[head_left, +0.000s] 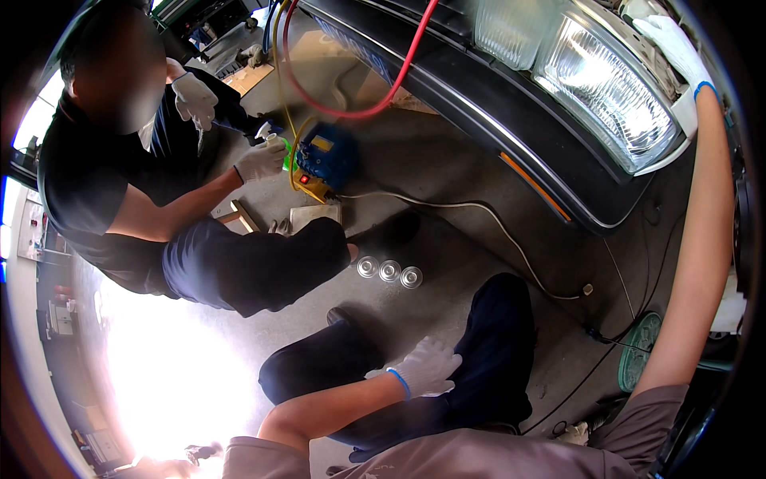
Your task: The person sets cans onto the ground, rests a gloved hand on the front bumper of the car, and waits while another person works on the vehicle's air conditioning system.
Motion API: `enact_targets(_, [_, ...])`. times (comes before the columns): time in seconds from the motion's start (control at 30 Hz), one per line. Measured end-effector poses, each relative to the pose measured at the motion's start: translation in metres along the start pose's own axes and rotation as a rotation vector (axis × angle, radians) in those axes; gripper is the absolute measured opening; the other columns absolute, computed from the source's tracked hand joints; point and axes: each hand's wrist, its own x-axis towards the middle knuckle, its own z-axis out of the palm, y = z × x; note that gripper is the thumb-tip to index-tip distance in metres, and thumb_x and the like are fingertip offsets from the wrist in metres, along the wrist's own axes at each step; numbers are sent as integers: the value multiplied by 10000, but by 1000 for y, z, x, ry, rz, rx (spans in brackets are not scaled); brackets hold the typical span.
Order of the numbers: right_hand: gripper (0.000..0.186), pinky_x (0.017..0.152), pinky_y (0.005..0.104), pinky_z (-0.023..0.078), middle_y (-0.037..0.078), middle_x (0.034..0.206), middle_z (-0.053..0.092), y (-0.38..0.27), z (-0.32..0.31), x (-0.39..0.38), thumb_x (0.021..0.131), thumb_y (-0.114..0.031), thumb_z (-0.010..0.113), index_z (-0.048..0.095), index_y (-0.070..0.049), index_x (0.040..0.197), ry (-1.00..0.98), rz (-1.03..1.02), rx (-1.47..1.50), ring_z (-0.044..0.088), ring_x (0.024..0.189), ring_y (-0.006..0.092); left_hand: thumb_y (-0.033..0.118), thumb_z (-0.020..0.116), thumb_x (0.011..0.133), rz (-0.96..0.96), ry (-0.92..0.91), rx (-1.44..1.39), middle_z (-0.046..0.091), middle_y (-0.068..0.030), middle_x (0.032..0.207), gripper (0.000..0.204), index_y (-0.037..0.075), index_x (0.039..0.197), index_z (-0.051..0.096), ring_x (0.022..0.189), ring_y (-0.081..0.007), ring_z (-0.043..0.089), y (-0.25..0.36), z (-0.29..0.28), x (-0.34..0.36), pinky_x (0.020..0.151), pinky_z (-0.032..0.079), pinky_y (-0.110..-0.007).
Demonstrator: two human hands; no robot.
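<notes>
red hose (363, 113) across bumper (511, 120), flr cable (479, 205), r hand (670, 44) nr headlight (610, 92)

White light (171, 367) glares across the grey floor (451, 247)

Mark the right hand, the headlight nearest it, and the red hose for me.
Right hand (675, 49): head view, back of the white glove.
Headlight (605, 92): head view, middle of the lens.
Red hose (351, 114): head view, bottom of its loop.
</notes>
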Motion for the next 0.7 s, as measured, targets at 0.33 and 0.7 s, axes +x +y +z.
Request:
enact_targets(0.33, [489, 935, 325, 481, 24, 1005, 668, -3, 0, -2, 1061, -480, 641, 734, -10, 1163, 26, -3, 19, 577, 974, 108, 456, 778, 875, -8, -3, 0, 705, -148, 1048, 498, 35, 1127, 690, 1052, -331, 692, -1, 2, 1, 954, 522, -452])
enact_targets(0.7, [495, 946, 317, 480, 21, 1026, 671, -3, 0, -2, 1058, -480, 650, 738, -8, 1175, 15, 13, 38, 578, 988, 101, 453, 788, 874, -6, -10, 7, 706, -141, 1055, 503, 33, 1133, 688, 1059, -332, 688, 0, 1, 1, 954, 521, -450])
